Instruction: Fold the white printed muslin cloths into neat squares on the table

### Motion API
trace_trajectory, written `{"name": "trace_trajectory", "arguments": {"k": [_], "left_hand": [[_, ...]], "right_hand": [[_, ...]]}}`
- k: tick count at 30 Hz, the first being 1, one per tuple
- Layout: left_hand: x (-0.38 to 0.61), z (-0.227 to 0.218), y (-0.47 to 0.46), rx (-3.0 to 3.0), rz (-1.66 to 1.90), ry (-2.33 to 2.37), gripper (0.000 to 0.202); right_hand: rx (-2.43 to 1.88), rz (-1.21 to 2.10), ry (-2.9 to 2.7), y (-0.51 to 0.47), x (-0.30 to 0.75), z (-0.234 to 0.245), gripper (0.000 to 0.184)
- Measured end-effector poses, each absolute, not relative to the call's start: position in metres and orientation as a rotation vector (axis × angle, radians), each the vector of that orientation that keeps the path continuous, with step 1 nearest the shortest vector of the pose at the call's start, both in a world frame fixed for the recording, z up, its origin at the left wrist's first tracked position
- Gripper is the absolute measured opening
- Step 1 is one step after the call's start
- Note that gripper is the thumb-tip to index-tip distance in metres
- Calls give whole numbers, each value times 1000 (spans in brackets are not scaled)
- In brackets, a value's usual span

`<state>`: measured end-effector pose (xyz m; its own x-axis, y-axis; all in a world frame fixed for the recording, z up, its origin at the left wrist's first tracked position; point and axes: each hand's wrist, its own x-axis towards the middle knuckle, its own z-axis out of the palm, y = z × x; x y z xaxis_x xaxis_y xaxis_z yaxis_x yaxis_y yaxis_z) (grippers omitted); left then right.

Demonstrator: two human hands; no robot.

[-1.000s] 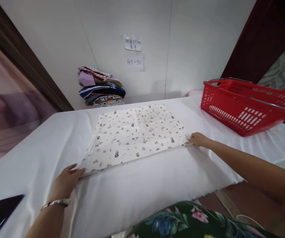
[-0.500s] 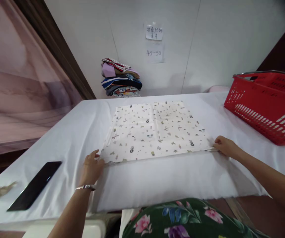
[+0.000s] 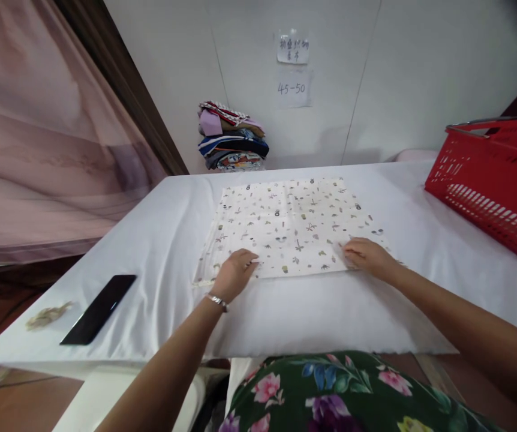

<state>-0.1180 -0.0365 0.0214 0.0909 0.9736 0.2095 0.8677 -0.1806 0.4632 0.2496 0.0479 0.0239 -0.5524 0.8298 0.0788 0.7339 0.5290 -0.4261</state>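
A cream tablecloth with small printed motifs lies folded into a flat rectangle on the white-covered table, a crease running down its middle. Near its front edge, left of centre, my left hand pinches the fabric between thumb and fingers. My right hand grips the front edge on the right side, the fingers closed and a bit of fabric drawn up at the fingertips. Both hands hold the edge nearest me, inward from its corners.
At the back, folded fabrics are stacked against the wall. A red plastic basket stands on the right. To the left lie a black phone-like slab and a beige tangled bundle. A pink curtain hangs at left.
Both hands have moved inward from the front corners along the tablecloth's near edge, so they are closer together. The view has shifted slightly left.
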Motion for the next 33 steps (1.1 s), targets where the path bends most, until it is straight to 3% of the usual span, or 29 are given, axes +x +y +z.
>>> {"name": "trace_trajectory", "arguments": {"k": [6,16,24,33], "left_hand": [[-87,8,-4,2217,576,1709,12],[-85,5,-2,2458,514,1808,15],[-88,1,0,2460,546,1762,13],[-76,-3,-14,2480,958,1585,20]], "right_hand": [[-1136,576,-2630,66,208,14,25],[-1010,321,-2542,70,212,-6,28],[-1044,431,-2551,73,211,-5,25],[-927,475,-2424,56,205,5,24]]}}
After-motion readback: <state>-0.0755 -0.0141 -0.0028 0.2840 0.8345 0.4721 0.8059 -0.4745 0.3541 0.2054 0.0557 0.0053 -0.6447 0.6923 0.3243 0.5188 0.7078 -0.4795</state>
